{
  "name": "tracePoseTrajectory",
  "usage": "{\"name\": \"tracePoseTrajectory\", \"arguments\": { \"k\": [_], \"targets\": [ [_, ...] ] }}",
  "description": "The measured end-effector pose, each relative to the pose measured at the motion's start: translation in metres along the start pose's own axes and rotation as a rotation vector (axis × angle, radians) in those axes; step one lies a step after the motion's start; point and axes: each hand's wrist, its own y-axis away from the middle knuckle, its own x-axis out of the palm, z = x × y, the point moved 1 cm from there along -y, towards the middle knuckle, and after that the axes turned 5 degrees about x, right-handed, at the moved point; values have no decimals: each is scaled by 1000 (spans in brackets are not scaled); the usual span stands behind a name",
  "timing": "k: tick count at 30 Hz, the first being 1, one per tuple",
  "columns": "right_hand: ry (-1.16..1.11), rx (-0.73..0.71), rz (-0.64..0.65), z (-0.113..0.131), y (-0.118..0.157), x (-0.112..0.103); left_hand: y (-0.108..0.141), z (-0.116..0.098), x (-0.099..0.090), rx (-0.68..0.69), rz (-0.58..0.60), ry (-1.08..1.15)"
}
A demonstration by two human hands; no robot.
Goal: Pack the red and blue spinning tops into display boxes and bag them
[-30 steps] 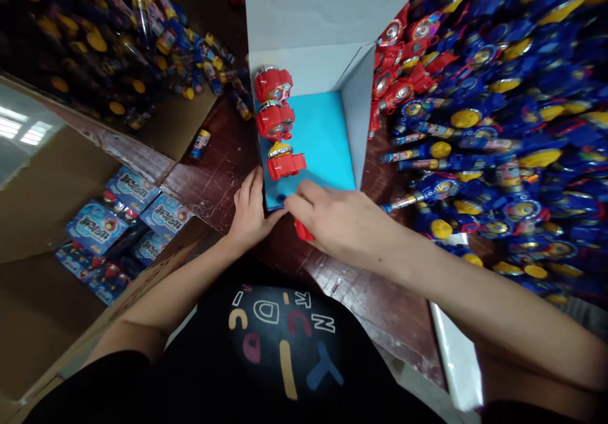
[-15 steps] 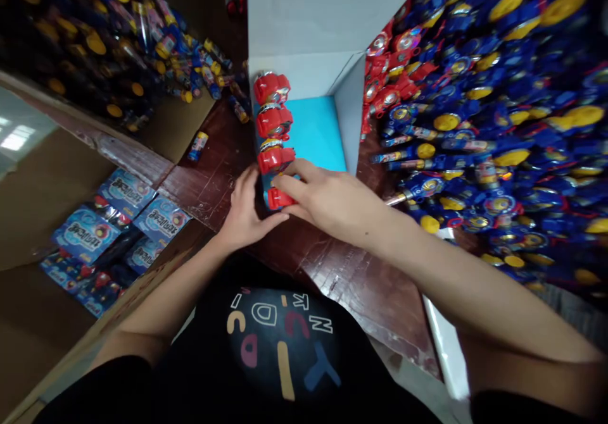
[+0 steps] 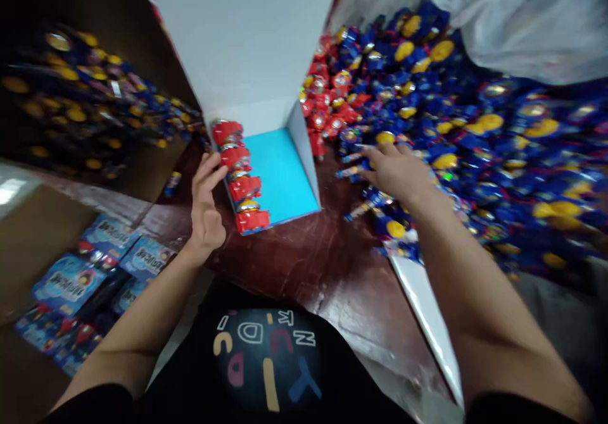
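Note:
A white-walled cardboard box (image 3: 256, 57) with a bright blue floor (image 3: 287, 180) stands before me. Red toys (image 3: 244, 188) with silver and yellow parts form a row along its left side. My left hand (image 3: 208, 202) is beside that row at the box's left edge, fingers apart and holding nothing. Over to the right, my right hand (image 3: 401, 174) reaches onto the near edge of a heap of blue toys (image 3: 446, 126) with yellow discs. Its fingers are spread and slightly blurred, touching or just above the toys; no toy shows clearly in its grasp.
Loose red toys (image 3: 332, 104) lie between the box and the blue heap. On the left, a dark carton holds small yellow-capped tubes (image 3: 76, 111), with one tube (image 3: 172, 183) on the brown table (image 3: 304, 272). Blue printed packages (image 3: 71, 283) fill a lower carton. Clear plastic (image 3: 532, 25) covers the far right.
My right hand has left the front red toy in the row and moved right to the blue heap. My left hand has opened and shifted up along the box's side. The view has turned.

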Motion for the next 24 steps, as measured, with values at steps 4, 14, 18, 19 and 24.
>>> {"name": "tracePoseTrajectory", "arguments": {
  "k": [4,14,18,19,24],
  "targets": [
    [9,-114,-70,-28,-21,65,-12,49,-37,-244,-7,-673],
    [32,-104,193,52,-28,39,-25,77,-51,-399,504,-942],
    [74,9,286,26,-23,42,-12,84,-48,-279,521,-880],
    [82,-1,312,20,-24,46,-9,82,-43,-257,532,-842],
    [-123,-36,232,-1,-31,59,9,71,-25,-205,493,-650]
  ]
}}
